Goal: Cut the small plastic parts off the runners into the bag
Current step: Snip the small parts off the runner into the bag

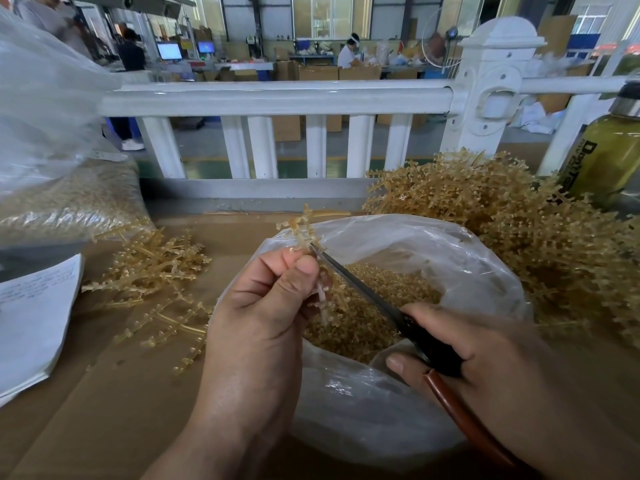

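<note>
Head view: runner (304,225) over the open bag (485,271), so cut parts likely drop straight in.
Left hand (263,306): thumb and fingers pinch the runner stem, upper end free for the blades.
Right hand (485,355): wrapped round the scissors (363,292); tip at the runner.
Bag contents: heap of loose parts (381,306).
Right pile (519,230): tangled runners, probably uncut.
Left scatter (156,265): runners on cardboard (104,410).
</note>
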`<state>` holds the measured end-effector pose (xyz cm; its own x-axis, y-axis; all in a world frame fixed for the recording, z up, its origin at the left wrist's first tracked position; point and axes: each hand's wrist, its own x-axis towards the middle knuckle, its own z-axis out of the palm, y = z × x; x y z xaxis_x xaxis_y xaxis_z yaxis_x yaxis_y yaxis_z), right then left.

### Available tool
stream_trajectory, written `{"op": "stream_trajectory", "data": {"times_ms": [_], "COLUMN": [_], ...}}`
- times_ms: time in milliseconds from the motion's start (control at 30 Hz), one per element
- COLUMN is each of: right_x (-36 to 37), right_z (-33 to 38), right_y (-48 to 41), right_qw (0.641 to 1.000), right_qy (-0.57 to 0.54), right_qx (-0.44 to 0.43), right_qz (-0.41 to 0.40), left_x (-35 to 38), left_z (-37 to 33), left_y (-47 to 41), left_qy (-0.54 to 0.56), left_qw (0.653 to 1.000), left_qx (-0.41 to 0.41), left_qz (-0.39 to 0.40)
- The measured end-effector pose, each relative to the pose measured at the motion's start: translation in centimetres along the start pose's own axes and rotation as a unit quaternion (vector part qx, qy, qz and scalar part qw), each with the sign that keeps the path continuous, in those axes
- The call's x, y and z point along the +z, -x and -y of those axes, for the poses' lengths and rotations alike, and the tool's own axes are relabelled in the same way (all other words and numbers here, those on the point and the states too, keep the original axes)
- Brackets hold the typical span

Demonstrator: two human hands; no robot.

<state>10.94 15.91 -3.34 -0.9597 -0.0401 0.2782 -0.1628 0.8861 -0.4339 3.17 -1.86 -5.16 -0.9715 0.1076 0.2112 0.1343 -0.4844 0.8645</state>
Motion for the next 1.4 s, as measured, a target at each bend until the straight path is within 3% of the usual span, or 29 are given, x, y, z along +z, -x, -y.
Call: {"op": "stream_trajectory", "data": {"times_ms": [1400], "right_x": [-0.67], "right_z": [0.01], "right_y": [-0.2], "right_qw": [1.0], "right_qy": [-0.011], "right_qx": [0.01], "right_qz": [0.024], "left_x": [0.38], "left_z": [-0.02], "left_y": [-0.11], "left_qy": [0.018], "left_qw": [0.999], "left_qx": [-0.024], "left_qz": [-0.014]}}
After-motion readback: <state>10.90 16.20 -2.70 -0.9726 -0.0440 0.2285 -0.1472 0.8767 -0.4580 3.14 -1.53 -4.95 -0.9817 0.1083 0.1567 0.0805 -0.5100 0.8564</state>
